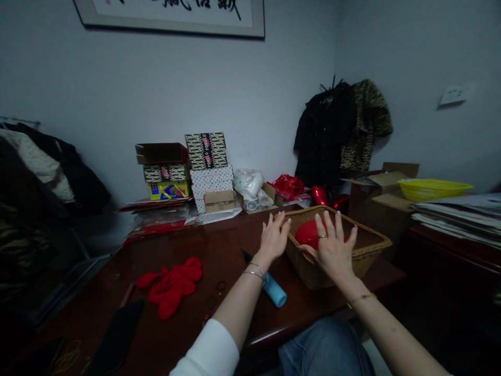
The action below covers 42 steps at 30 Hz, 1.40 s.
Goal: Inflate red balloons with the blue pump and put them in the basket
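Note:
My right hand point(335, 250) is over the near side of a wicker basket point(313, 274), fingers spread, with a ring on one finger. Inside the basket, just left of and partly behind that hand, lies a smooth, rounded red thing point(308, 233); I cannot tell what it is, or whether my thumb touches it. At the basket's left rim my left hand point(274, 237) has its fingers stretched out and holds nothing. Under my left wrist a light-blue cylinder point(276, 292) lies on the table, a dark pointed end showing beyond the arm.
Crumpled red fabric-like pieces point(174, 287) lie on the dark table point(230, 250), near small dark bands point(212, 302) and a flat black object point(115, 337). Stacked boxes point(211, 183) stand along the back. A yellow basket point(432, 189) sits on cartons at the right.

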Motion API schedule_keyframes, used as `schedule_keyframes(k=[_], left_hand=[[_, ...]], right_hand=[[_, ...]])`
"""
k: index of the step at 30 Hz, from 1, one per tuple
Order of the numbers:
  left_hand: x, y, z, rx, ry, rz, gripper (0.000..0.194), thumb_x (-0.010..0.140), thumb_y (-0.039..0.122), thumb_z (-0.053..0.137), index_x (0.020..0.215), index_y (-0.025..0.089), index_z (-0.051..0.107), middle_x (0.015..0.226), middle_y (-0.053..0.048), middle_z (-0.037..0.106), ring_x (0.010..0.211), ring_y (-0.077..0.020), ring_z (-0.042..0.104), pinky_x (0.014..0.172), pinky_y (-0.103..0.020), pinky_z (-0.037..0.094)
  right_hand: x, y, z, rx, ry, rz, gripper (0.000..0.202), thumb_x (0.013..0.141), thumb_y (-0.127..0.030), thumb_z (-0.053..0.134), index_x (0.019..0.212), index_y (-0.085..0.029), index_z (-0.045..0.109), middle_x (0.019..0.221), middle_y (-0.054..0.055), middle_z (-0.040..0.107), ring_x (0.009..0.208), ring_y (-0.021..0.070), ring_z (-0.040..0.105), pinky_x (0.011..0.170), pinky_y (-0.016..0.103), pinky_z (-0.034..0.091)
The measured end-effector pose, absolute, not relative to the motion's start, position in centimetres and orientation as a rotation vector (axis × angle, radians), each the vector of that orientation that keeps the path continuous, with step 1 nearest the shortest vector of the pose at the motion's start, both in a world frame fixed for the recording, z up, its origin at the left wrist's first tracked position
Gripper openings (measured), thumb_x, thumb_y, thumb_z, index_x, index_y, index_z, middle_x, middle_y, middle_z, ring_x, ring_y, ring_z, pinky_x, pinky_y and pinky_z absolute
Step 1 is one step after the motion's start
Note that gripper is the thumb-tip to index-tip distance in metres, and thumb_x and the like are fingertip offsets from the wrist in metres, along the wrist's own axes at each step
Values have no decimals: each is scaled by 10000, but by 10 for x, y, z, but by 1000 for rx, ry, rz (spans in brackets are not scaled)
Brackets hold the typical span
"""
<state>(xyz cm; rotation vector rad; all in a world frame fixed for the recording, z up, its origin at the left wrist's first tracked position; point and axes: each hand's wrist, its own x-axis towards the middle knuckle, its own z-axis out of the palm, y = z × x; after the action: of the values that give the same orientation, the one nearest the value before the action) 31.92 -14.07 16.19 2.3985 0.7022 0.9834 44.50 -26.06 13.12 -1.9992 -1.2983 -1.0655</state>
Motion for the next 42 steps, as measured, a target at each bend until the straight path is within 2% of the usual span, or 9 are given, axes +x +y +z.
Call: schedule_keyframes(k=[5, 13, 21, 35, 42], left_hand=[[305, -136, 153, 2428, 761, 985, 602, 914, 540, 210, 1401, 224, 372, 1471, -34, 316, 1395, -255, 115, 1113, -521, 115], [275, -128, 134, 2441, 863, 1002, 592, 917, 526, 223, 1402, 218, 368, 1470, -44, 323, 1396, -248, 109, 1119, -492, 125], [231, -116, 110, 2404, 976, 1007, 591, 922, 512, 220, 1412, 206, 349, 1477, -49, 312, 1397, -240, 101, 1126, -466, 131], [135, -90, 53, 2308, 1281, 954, 578, 925, 491, 248, 1401, 183, 363, 1469, -79, 322, 1391, -248, 121, 1112, -486, 158], [84, -77, 25, 2358, 1490, 880, 607, 910, 502, 293, 1407, 157, 347, 1468, -109, 321, 1389, -262, 137, 1108, -475, 175]], right_hand=[[434, -255, 132, -1960, -1313, -1049, 788, 821, -573, 483, 1418, -113, 254, 1482, 189, 243, 1374, 353, 88, 1026, 653, 33], [406, -237, 124, -1841, -1430, -1009, 759, 848, -486, 503, 1427, -91, 214, 1491, 199, 209, 1385, 326, 72, 1065, 592, 110], [366, -211, 104, -1727, -1564, -948, 703, 881, -423, 470, 1432, -84, 194, 1491, 215, 191, 1384, 330, 77, 1058, 592, 161], [293, -178, 52, -1654, -1799, -804, 649, 885, -427, 457, 1398, -67, 285, 1481, 215, 225, 1382, 337, 87, 1065, 574, 168], [270, -166, 27, -1586, -1861, -738, 657, 901, -446, 412, 1430, -107, 220, 1490, 196, 213, 1377, 334, 125, 1053, 584, 193]])
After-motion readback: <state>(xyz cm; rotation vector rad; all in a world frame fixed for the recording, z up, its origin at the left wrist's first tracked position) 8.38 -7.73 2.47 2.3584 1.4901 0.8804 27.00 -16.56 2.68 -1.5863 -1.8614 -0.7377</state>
